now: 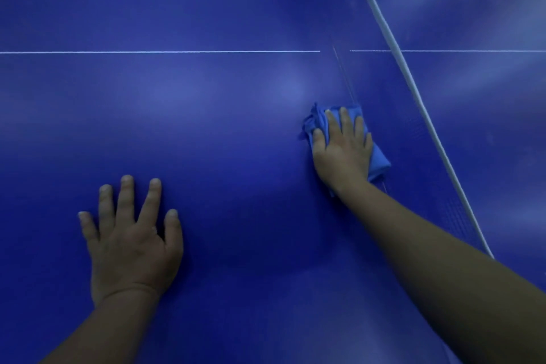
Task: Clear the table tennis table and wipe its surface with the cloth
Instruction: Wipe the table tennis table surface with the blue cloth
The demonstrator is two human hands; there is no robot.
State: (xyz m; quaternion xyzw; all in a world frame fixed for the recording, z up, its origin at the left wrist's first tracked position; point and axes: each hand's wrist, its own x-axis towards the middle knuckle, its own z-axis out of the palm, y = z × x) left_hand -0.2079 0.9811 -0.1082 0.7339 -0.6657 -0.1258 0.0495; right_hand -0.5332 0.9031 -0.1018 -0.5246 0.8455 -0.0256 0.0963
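Head view, looking down: the cloth (379,161) lies bunched flat on the blue table tennis table (221,127), pinned directly under the right hand (342,151), so the thing to be moved sits beneath the palm rather than off to any side of it. Its long axis runs diagonally — from a ruffled end up-left of the fingertips to a folded end showing down-right past the heel of the hand — roughly parallel to the net (413,91) just beside it on the right. The right hand is spread nearly flat, fingers extended and pressing down on the cloth, not curled round it; it holds by pressure only. The left hand (130,239) is well apart, lower left, fingers splayed and palm flat on the bare surface, gripping nothing and apparently bracing the lean. No objects show on the visible surface, so the clearing looks done and wiping is the step in hand. A thin white centre line (147,52) crosses beyond both hands; the right hand is far nearer to the net strip, and the next stroke likely runs along it or back toward the body.
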